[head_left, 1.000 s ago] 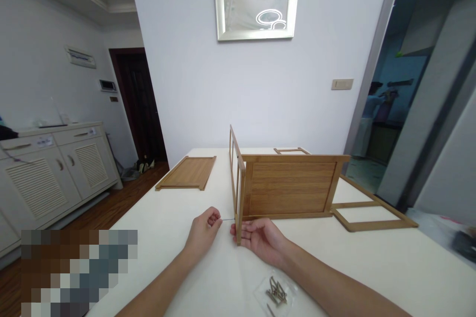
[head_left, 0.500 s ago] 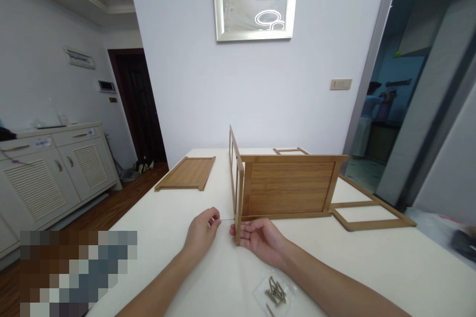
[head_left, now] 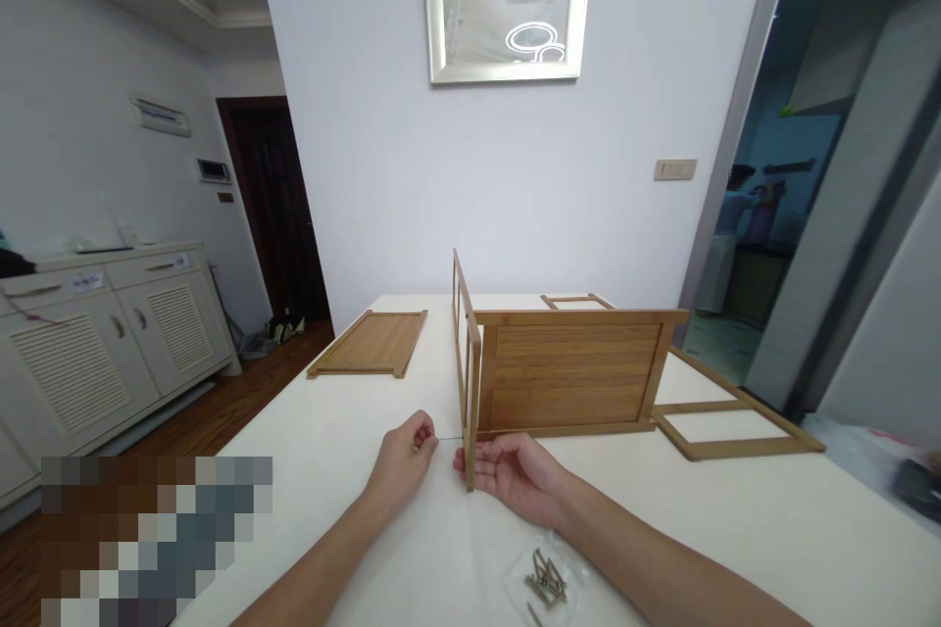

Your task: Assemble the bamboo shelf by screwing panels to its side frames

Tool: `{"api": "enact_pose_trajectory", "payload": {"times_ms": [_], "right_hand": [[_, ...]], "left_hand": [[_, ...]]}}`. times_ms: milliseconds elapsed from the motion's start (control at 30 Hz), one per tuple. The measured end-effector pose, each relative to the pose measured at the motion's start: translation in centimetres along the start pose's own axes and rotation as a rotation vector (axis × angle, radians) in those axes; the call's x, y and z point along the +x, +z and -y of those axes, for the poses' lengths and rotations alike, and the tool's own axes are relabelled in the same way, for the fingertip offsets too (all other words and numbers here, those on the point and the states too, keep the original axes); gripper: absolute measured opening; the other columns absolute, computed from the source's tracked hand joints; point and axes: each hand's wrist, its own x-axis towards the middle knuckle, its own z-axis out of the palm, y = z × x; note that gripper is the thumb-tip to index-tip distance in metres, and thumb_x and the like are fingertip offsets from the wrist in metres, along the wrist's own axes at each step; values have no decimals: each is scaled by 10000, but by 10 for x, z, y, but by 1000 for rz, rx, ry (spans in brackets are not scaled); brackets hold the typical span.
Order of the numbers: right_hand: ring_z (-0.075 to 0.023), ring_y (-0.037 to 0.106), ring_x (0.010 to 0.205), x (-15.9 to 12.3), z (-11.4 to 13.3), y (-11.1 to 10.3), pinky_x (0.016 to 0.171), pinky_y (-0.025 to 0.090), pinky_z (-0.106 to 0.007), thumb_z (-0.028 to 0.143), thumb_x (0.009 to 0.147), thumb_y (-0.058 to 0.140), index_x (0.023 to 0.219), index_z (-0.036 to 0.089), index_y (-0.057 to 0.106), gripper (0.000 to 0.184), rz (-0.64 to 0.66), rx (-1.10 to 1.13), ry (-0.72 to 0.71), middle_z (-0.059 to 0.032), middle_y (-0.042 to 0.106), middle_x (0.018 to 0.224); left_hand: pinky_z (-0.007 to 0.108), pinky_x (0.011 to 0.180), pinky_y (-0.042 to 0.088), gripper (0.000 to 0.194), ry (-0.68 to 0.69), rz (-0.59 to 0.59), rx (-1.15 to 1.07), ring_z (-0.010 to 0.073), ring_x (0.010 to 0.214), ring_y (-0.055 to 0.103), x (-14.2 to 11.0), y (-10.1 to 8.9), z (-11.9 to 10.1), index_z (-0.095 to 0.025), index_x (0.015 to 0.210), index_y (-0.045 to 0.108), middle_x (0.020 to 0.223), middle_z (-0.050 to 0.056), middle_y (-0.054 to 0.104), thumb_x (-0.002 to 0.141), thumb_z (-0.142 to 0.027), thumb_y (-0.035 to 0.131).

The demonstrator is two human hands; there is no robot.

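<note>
My left hand (head_left: 403, 456) is closed in a pinch on a thin metal rod, probably a hex key (head_left: 448, 438). Its far end meets the lower part of an upright wooden side frame (head_left: 471, 392). From the other side, my right hand (head_left: 519, 478) grips the foot of this frame, palm up, with fingertips showing past its left face. Behind that hand a brown slatted wooden panel (head_left: 573, 372) stands on its long edge, at an angle to the frame and against it. The joint between them is partly hidden.
A clear bag of screws (head_left: 545, 578) lies near my right forearm. One wooden panel (head_left: 371, 343) lies flat at the left of the white table (head_left: 433, 549). Another open wooden frame (head_left: 735, 451) lies at the right, behind the standing panel. A person (head_left: 735, 206) is in the far room.
Both hands keep their grip and nearly the same position. The rod's angle looks slightly different. Otherwise only the camera view has shifted a little.
</note>
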Motion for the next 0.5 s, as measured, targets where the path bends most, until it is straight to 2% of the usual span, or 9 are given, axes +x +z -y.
{"api": "enact_pose_trajectory", "payload": {"times_ms": [133, 200, 267, 367, 500], "right_hand": [[-195, 687, 905, 2, -1, -3, 941, 454, -330, 89, 718, 594, 862, 41, 657, 164, -23, 13, 0, -166, 712, 926], [-196, 689, 902, 2, -1, -3, 938, 457, -331, 93, 727, 597, 851, 47, 650, 142, -35, 14, -2, -170, 713, 927], [-200, 692, 897, 2, -1, -3, 930, 461, -334, 102, 733, 596, 849, 55, 646, 134, -36, 10, -4, -164, 717, 911], [-205, 693, 899, 3, -1, -2, 918, 465, -338, 113, 745, 586, 876, 62, 646, 152, -11, 1, 4, -152, 721, 888], [-204, 696, 867, 4, 1, -4, 894, 472, -334, 117, 755, 578, 910, 46, 643, 182, 13, -13, 34, -152, 718, 853]], "left_hand": [[261, 627, 387, 57, -28, -86, 82, 170, 660, 554, 1, -3, -3, -231, 669, 534, 642, -23, 600, 725, -244, 534], [262, 627, 392, 66, -49, -100, 21, 171, 663, 555, 2, -5, -4, -227, 666, 525, 639, -20, 599, 716, -262, 550], [262, 596, 397, 103, -85, -39, -162, 158, 623, 546, 1, -6, -8, -216, 678, 519, 666, -7, 621, 708, -295, 578], [260, 536, 396, 184, -142, 132, -524, 114, 539, 525, -6, -10, -21, -192, 724, 524, 834, 49, 687, 708, -333, 641], [270, 557, 442, 248, -176, 300, -807, 114, 603, 595, -20, -16, -43, -177, 756, 537, 1072, 106, 676, 706, -323, 731]]}}
